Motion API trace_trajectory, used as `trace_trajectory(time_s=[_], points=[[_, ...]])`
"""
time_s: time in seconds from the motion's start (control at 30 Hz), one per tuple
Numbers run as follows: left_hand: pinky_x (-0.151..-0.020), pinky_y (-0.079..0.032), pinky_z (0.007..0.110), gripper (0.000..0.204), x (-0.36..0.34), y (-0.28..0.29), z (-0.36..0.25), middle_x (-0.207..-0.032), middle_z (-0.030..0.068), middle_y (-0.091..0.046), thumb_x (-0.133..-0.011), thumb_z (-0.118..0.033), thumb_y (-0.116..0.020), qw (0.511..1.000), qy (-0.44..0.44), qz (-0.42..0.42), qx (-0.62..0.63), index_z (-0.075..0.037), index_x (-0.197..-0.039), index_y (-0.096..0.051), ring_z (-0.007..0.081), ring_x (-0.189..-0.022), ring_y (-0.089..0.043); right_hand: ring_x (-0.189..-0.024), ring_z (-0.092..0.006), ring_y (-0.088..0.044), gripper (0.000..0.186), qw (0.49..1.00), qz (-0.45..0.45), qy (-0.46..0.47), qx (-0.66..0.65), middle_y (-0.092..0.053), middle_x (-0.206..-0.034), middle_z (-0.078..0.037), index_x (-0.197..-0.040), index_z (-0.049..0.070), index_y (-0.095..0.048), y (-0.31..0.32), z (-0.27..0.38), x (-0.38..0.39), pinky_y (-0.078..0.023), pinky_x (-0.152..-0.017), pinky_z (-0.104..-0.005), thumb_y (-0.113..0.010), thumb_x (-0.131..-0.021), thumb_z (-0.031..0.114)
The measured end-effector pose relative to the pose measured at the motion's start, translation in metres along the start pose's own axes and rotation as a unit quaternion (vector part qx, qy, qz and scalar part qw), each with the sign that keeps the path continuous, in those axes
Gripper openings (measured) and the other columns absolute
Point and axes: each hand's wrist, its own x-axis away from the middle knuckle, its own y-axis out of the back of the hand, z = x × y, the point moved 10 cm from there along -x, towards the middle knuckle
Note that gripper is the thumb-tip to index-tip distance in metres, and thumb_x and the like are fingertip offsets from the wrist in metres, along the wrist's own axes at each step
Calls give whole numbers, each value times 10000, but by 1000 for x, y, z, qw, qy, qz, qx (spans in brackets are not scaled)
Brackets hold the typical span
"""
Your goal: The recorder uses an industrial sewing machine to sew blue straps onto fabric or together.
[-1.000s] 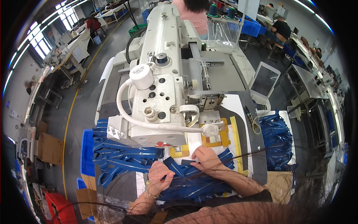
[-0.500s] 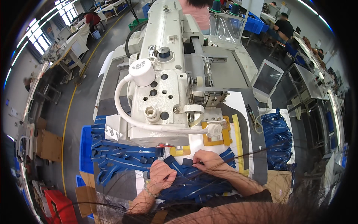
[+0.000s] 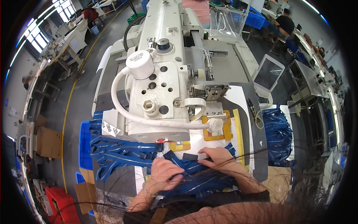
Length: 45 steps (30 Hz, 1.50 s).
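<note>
My left hand (image 3: 165,174) is curled, fingers closed on a blue strip with a pale line along it, over the pile of blue strips (image 3: 203,181) on the machine table. A dark bit shows at its fingertips. My right hand (image 3: 219,158) has thumb and forefinger apart and holds nothing. Beside its fingertips lies a small dark rectangular piece (image 3: 190,156). Just beyond both hands stands the white sewing machine head (image 3: 160,130). A yellow frame plate (image 3: 180,146) sits under its front, and a yellow clamp frame (image 3: 218,138) to the right.
More blue strips (image 3: 123,153) lie left of the machine head, and another bundle (image 3: 276,136) hangs at the right. A tilted screen (image 3: 268,72) stands at the right. Blue bins (image 3: 85,145) and cardboard (image 3: 86,194) are at the left. People work at far tables.
My right hand has let go of the small dark piece, its fingers spreading and shifting slightly right. My left hand has turned, its fingers now pointing right. The view has shifted slightly.
</note>
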Motion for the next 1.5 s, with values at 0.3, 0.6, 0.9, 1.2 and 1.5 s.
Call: trace_trajectory(time_s=[0.3,0.6,0.9,1.2,1.5], points=[[-788,-449,281,429,11,-71,-52,-967,-13,-607,-775,-148,-580,949,-171,246,-103,-152,-1203,-586,132,-877,-587,-800,-246,-556,358,996,-46,20,-68,-590,-894,-79,-1110,90,-609,18,17,41,-418,-730,-336,-697,-792,229],[-852,-370,363,459,48,79,28,-790,-51,-603,-628,-53,-699,982,149,-50,-109,-180,-1068,-665,145,-761,-572,-839,-248,-587,385,989,-119,-52,-77,-618,-896,-82,-1122,73,-612,56,-13,65,-435,-766,-339,-710,-756,138],[-912,-311,419,611,72,120,42,-785,-9,-589,-565,17,-740,939,304,57,-150,-118,-1147,-618,210,-892,-546,-854,-251,-575,286,996,-90,8,-7,-606,-908,-80,-1008,71,-620,43,7,59,-427,-747,-349,-718,-754,158],[-893,-337,419,430,70,111,33,-802,6,-601,-682,-132,-750,939,284,65,-183,-112,-1094,-627,218,-840,-545,-890,-260,-550,302,983,-15,51,174,-549,-928,-68,-927,85,-573,25,7,47,-431,-743,-350,-740,-678,111],[-765,-409,295,399,-5,16,-30,-854,-32,-599,-761,-136,-670,991,-13,108,-79,-130,-1157,-624,136,-789,-567,-736,-278,-592,199,986,-63,104,117,-580,-785,-90,-827,54,-564,46,28,41,-466,-682,-352,-713,-695,46]])
